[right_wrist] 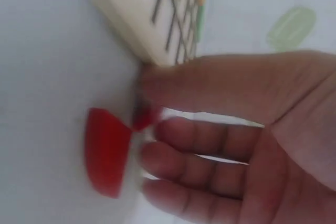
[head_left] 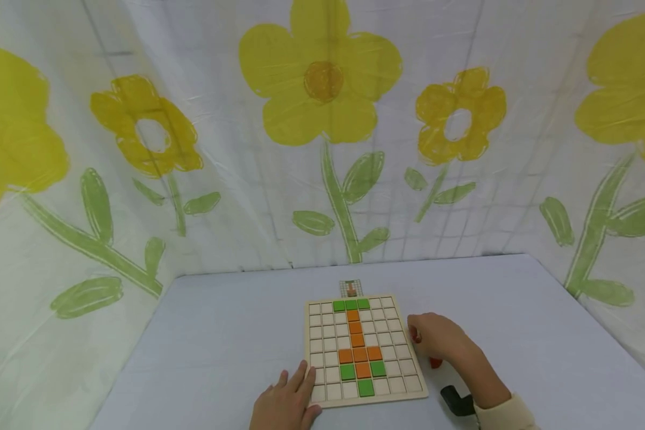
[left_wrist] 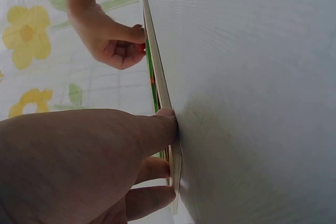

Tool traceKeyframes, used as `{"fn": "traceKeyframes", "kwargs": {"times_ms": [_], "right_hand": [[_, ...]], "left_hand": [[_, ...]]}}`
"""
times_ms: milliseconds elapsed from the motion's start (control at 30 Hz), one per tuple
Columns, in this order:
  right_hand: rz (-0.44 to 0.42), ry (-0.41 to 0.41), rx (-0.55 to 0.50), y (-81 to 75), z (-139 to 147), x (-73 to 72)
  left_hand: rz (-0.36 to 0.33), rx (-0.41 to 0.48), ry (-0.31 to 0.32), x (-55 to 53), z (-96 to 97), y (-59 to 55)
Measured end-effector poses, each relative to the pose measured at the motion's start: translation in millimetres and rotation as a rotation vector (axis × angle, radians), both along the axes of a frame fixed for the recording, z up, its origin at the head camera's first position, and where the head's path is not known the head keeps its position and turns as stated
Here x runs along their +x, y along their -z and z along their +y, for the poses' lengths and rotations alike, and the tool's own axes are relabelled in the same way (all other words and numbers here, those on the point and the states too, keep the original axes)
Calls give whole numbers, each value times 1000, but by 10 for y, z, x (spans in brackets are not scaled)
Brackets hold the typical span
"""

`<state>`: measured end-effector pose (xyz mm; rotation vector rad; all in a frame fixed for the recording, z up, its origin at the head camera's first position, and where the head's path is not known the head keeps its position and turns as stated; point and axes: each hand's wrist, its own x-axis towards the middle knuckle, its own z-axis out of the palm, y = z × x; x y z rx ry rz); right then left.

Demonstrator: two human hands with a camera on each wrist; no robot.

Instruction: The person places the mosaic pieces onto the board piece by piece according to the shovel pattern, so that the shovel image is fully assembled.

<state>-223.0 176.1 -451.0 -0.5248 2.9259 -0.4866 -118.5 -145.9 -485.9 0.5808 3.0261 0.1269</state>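
Observation:
A square wooden grid board (head_left: 330,377) lies on the table, with orange tiles (head_left: 356,340) in a column and short row, and green tiles (head_left: 365,387) at both ends. My left hand (head_left: 285,399) rests at the board's near left corner, fingers over the left edge and thumb along the front edge. Beyond the right edge, my right hand (head_left: 442,337) pinches a small red piece (right_wrist: 148,117), mostly hidden by thumb and fingers. Another red piece (right_wrist: 107,153), glossy with a curved side, lies on the table just under that hand.
Behind the board's far edge lies a small card (head_left: 350,288) printed with a grid pattern. A dark curved device (head_left: 457,401) sits at the right wrist. A white flower-printed curtain (head_left: 220,239) hangs along the back and sides of the pale table (head_left: 220,334).

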Motion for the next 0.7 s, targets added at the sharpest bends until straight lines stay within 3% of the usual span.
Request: {"fn": "traceKeyframes", "kwargs": {"times_ms": [100,200,700], "right_hand": [[-95,3,-31,-18,8,-2],[-126,3,-40,-45,20,-6],[-97,31,-85,-54,80,-14]], "left_hand": [[-5,-6,-2,-3,1,-3],[-20,-10,-6,-9,2,-7],[-16,-5,8,-15,-1,0]]}}
